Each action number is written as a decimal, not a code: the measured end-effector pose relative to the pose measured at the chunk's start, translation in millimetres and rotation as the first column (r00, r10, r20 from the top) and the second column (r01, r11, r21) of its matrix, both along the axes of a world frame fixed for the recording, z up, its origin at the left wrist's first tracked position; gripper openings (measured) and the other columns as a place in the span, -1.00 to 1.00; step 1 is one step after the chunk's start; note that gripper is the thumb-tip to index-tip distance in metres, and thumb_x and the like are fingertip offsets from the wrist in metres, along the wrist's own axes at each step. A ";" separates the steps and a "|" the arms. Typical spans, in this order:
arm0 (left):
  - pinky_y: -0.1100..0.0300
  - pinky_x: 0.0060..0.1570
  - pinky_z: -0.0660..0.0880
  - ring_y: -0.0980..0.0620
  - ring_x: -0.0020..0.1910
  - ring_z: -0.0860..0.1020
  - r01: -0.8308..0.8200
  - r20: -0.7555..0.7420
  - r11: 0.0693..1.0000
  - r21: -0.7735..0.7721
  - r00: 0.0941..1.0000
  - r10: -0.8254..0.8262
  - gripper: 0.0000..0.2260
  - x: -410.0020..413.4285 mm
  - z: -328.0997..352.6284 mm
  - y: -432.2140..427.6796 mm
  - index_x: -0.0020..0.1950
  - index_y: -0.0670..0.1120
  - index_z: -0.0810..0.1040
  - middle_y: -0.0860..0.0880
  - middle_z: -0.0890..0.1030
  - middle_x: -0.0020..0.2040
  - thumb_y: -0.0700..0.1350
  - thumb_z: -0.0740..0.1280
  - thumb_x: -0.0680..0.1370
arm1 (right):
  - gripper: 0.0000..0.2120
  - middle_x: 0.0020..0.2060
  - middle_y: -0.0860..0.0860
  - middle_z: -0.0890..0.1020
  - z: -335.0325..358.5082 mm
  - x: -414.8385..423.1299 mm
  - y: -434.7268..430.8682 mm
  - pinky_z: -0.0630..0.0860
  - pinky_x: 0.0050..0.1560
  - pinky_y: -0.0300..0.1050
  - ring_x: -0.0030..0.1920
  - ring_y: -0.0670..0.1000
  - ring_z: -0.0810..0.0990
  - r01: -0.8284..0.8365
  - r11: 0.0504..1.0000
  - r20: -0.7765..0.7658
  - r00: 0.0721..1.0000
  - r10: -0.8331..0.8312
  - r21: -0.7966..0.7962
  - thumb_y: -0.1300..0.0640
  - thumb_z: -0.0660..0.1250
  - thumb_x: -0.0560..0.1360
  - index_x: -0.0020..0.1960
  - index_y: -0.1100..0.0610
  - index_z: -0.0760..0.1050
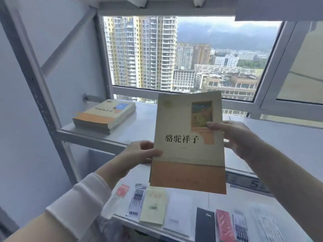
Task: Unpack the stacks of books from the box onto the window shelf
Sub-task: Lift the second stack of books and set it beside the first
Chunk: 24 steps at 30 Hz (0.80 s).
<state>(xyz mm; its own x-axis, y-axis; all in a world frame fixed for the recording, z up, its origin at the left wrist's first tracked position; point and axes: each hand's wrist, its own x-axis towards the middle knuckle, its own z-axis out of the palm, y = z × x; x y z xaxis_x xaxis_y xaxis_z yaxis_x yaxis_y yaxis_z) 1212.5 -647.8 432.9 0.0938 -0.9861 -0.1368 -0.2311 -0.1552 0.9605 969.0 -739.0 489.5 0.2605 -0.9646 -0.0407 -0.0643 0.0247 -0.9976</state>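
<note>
Both hands grasp one stack of books (187, 142), held up in the air, tilted with its cover facing the camera, above the front edge of the window shelf (145, 119). The left hand (139, 151) grips the stack's left edge, thumb on the cover and fingers hidden behind it. The right hand (232, 135) grips the right edge the same way, thumb on the cover near the small picture; its fingers are also hidden. How many books the stack holds cannot be counted; only thin page edges show under the cover's orange band.

A second stack (104, 116) lies flat at the shelf's left end, near the back left corner, well apart from the held stack. Its title is too blurred to read.

The box does not appear in view.

Below, along the front of a lower white bench (188, 203), flat packets are laid side by side: a red packet (122, 189), a pack of pens (137, 199), a pale yellow booklet (153, 206), a dark notebook (205, 226), and a red notebook (224, 226). The items at the right end are blurred and cut off by the picture's lower edge.
</note>
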 end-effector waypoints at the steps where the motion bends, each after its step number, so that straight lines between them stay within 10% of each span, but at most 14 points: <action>1: 0.42 -0.24 0.53 0.04 -0.05 0.66 -0.010 0.031 1.000 -0.027 0.999 0.011 -0.73 12.7 4.7 -11.5 0.12 -0.21 0.59 -0.13 0.68 0.06 -0.15 0.45 0.46 | -0.93 -0.22 0.07 0.65 4.3 14.7 -9.5 0.53 -0.20 -0.11 -0.21 0.02 0.61 0.015 0.999 0.025 1.000 -0.014 -0.050 0.22 0.41 0.42 -0.14 0.14 0.53; 14: 0.18 0.03 0.60 0.02 0.04 0.63 0.175 0.327 0.946 -0.274 0.942 -0.079 -0.76 164.7 0.9 -115.5 -0.06 0.02 0.46 0.02 0.62 -0.02 -0.15 0.49 0.42 | -0.60 0.12 0.08 0.62 -25.7 142.7 -48.0 0.51 0.21 0.09 0.16 0.07 0.59 0.158 0.932 0.106 0.986 -0.130 -0.325 0.09 0.48 0.28 0.07 0.01 0.45; 18: 0.31 0.04 0.57 0.11 0.06 0.60 0.234 0.315 0.921 -0.311 0.940 -0.133 -0.58 169.6 -14.3 -122.3 0.16 0.03 0.35 0.03 0.60 0.04 -0.09 0.48 0.42 | -0.24 0.13 0.03 0.64 -34.2 145.6 -50.4 0.54 0.11 -0.05 0.15 0.02 0.61 0.134 0.940 0.072 0.990 -0.117 -0.313 -0.23 0.58 0.02 0.15 -0.04 0.45; 24: 0.38 -0.01 0.56 0.14 0.03 0.56 0.184 0.281 0.883 -0.433 0.958 -0.062 -0.57 171.3 -22.2 -126.3 0.17 -0.03 0.46 0.00 0.56 0.05 -0.07 0.52 0.37 | -0.30 -0.04 -0.04 0.71 -44.3 147.3 -52.2 0.60 -0.10 -0.25 0.02 -0.04 0.67 0.124 0.944 0.051 0.992 -0.114 -0.305 -0.27 0.58 -0.05 0.02 -0.03 0.55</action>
<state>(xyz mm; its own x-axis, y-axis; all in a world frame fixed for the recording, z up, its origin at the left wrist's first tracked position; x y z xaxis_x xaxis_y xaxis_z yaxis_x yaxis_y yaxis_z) 1383.9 -774.1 410.7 -0.0610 -0.9399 0.3359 -0.4623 0.3249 0.8251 1116.3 -791.2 445.1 0.1391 -0.9531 0.2689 -0.0473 -0.2776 -0.9595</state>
